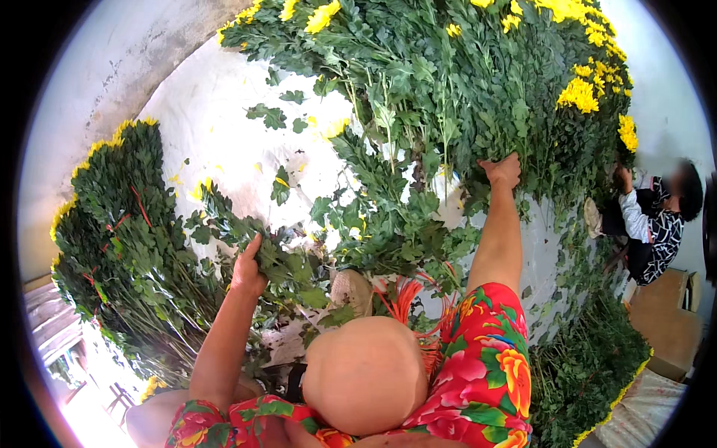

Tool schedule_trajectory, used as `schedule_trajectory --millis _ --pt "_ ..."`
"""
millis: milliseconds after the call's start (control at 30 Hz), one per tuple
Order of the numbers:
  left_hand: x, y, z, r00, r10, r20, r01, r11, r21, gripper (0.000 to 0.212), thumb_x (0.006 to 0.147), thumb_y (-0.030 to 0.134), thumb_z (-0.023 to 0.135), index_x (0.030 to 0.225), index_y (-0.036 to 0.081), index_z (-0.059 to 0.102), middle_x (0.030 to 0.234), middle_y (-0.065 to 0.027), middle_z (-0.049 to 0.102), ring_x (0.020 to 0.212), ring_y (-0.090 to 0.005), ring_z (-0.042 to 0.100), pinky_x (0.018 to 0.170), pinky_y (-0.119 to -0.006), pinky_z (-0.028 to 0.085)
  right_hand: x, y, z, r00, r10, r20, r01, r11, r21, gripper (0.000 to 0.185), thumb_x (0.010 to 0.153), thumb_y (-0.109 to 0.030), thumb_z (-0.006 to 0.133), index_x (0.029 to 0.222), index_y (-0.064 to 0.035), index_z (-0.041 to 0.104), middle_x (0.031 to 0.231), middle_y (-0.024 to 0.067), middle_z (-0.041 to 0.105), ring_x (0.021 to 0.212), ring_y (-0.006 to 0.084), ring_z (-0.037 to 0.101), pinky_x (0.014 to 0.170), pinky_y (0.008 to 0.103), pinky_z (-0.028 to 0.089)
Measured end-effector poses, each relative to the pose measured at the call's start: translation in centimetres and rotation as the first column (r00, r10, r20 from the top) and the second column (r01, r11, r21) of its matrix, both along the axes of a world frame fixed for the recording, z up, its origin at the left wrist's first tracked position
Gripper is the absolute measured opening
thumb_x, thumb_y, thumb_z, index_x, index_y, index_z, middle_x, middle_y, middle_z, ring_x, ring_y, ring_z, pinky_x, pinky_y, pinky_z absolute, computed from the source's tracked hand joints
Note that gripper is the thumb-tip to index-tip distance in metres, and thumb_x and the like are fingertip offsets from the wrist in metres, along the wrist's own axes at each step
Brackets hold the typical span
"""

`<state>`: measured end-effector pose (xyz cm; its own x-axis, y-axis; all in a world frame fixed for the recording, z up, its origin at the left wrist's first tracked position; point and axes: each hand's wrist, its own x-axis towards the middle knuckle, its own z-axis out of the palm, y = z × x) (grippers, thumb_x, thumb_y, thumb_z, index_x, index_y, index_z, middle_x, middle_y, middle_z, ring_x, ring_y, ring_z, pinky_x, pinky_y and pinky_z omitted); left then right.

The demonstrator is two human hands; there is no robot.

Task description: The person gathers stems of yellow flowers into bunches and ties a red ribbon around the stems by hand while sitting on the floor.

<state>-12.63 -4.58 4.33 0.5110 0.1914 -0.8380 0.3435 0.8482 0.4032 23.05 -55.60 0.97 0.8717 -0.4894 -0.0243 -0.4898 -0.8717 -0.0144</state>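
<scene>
My left hand [249, 271] is closed around a leafy chrysanthemum bunch [224, 215], which points up and left with yellow petals at its far end. My right arm reaches forward to the large chrysanthemum heap [425, 73]. At the lower edge of that heap, my right hand [501, 169] touches the stems and leaves; foliage partly hides its fingers, so its grip is unclear. Loose leafy stems [386, 224] lie between the two hands. Orange-red ties [403, 299] hang in a cluster beside my lap.
Bundled chrysanthemums [129, 241] with red ties are stacked at left. Another flower stack [582, 369] lies at lower right. Fallen leaves and petals litter the white sheet [229, 140]. A co-worker [655, 224] sits at far right, near a cardboard box [666, 319].
</scene>
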Motion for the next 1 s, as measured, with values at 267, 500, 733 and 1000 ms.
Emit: schedule_trajectory --millis 267,500,733,1000 --pt "3.5 -3.2 1.1 0.994 -0.104 -0.012 0.104 0.994 0.011 0.027 0.102 0.025 0.060 0.116 0.002 0.066 0.108 -0.0098 0.071 0.097 -0.0267 0.068 0.090 -0.046 0.057 -0.4 -3.8 -0.4 0.988 0.025 0.151 -0.068 0.956 0.286 0.084 0.068 -0.034 0.091 0.136 0.0004 0.057 0.122 0.0218 0.070 0.112 0.0376 0.067 0.096 0.0451 0.051" --pt "4.4 -6.2 2.8 0.982 -0.187 0.034 0.188 0.982 -0.012 0.026 0.104 0.026 0.057 0.113 0.003 0.067 0.102 -0.0081 0.071 0.092 -0.0251 0.068 0.089 -0.043 0.057 -7.4 2.0 3.2 0.915 0.072 0.397 -0.261 0.856 0.446 0.070 0.068 -0.022 0.087 0.126 0.0059 0.061 0.107 0.0284 0.072 0.102 0.0440 0.069 0.088 0.0462 0.053" --pt "1.1 -6.7 3.7 0.990 -0.098 0.104 0.103 0.994 -0.047 0.028 0.104 0.027 0.057 0.115 0.002 0.066 0.105 -0.0091 0.071 0.096 -0.0257 0.069 0.091 -0.046 0.057 -18.2 8.1 8.1 0.875 -0.007 0.484 -0.254 0.845 0.471 0.054 0.071 -0.007 0.082 0.118 0.0092 0.060 0.104 0.0220 0.074 0.094 0.0323 0.070 0.090 0.0389 0.052" --pt "-2.6 -6.8 5.4 0.988 0.037 0.148 -0.042 0.999 0.031 0.032 0.099 0.017 0.064 0.125 0.000 0.059 0.109 -0.0138 0.070 0.092 -0.0282 0.071 0.081 -0.045 0.061 -31.4 11.3 6.2 0.981 0.170 0.096 -0.193 0.917 0.350 0.069 0.065 -0.028 0.091 0.115 0.0061 0.058 0.112 0.0295 0.066 0.105 0.0479 0.063 0.090 0.0504 0.051"
